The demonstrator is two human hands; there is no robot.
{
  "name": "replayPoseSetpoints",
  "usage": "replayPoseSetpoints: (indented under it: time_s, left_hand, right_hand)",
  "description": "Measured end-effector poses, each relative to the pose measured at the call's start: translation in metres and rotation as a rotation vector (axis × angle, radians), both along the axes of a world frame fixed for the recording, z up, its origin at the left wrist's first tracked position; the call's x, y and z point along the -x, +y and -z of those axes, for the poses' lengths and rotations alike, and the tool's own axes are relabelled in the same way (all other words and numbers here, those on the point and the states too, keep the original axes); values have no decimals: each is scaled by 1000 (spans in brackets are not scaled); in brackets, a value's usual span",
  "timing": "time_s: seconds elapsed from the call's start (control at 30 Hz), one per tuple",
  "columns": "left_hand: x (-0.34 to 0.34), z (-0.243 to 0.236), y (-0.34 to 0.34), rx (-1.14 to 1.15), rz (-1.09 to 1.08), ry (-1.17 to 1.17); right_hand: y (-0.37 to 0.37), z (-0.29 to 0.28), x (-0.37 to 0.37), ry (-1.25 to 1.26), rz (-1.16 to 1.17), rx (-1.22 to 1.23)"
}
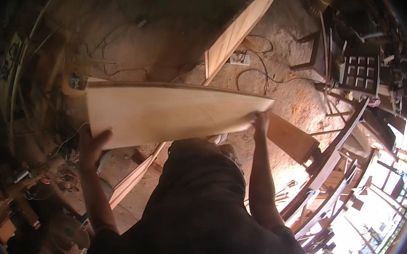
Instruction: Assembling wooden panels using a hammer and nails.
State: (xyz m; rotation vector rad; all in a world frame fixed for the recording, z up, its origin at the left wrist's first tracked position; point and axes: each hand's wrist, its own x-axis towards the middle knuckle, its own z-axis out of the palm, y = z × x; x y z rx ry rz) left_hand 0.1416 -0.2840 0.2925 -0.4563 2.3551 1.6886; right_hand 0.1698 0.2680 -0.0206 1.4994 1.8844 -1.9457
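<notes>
A wide, pale wooden board (170, 114) lies across in front of my body, held up off the floor. Its left end is broad and its right end narrower. My left hand (94, 147) is closed on the lower left corner, the thumb over the top face and the other fingers hidden beneath. At the narrow right end, my right hand (261, 123) grips the edge, slightly blurred. Below the board a long wooden plank (237, 32) runs diagonally from the far side toward the lower left, its middle covered by the board.
A white power strip (240, 59) and a dark cable (267, 78) lie on the dusty floor beyond the board. A brown wooden panel (291, 136) sits near my right hand. Dark furniture with a gridded panel (360, 71) stands far right, and long timbers (327, 161) line the right side.
</notes>
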Motion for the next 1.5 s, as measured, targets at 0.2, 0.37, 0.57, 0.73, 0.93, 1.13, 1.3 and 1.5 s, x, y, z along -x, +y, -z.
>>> replayPoseSetpoints:
  time_s: [0.2, 0.37, 0.57, 0.73, 0.93, 1.13, 1.3, 1.5]
  left_hand:
    - [-30, 31, 143, 378, 413, 116]
    - [-28, 122, 169, 419, 457, 223]
    - [-10, 167, 155, 531, 452, 288]
    - [8, 183, 164, 528, 341, 216]
    - [54, 226, 170, 528, 341, 308]
    - [77, 241, 187, 434, 277, 170]
    - [89, 228, 198, 382, 249, 119]
    - [98, 226, 189, 326, 280, 163]
  right_hand:
    - [-59, 64, -84, 23, -459, -116]
    - [-4, 111, -226, -92, -398, -25]
    - [87, 84, -424, -521, 390, 227]
    - [72, 51, -469, -653, 503, 218]
    - [4, 40, -375, -509, 247, 314]
    - [-15, 38, -273, -251, -320, -72]
    - [-6, -6, -251, -357, 175, 235]
    - [-26, -28, -247, -500, 128, 140]
